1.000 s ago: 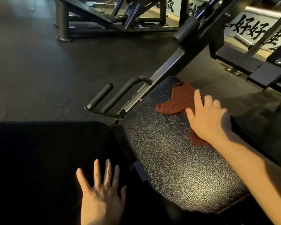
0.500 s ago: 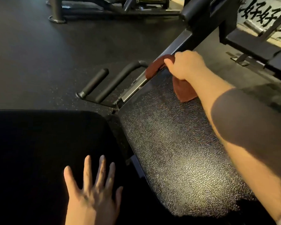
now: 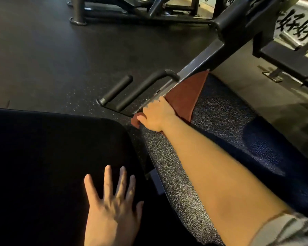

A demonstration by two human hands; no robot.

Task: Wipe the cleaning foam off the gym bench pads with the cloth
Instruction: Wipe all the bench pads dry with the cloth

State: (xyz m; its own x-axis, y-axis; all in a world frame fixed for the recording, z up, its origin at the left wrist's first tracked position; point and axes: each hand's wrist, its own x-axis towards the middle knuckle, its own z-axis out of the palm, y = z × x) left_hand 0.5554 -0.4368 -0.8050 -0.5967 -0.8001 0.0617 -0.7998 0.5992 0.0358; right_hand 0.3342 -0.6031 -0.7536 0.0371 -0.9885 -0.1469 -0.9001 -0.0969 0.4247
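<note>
While right hand grips rust cloth, pebbled pad glistens.

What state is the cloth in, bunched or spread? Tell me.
Mostly spread: the cloth lies flat along the bench pad edge, its near end gripped under the right hand.

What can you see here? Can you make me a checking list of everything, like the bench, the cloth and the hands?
Surface: long pad looks speckled and shiny; flat pad is dark.
Job's things: brown cloth lies along the long pad's left edge, by the metal rail.
Clutter: nothing seen.
Grips: right hand presses on the cloth at the pad's edge; left hand lies flat and open on the flat pad.
Cables: nothing seen.
Surroundings: dark floor, two black handles, another machine frame behind.
</note>
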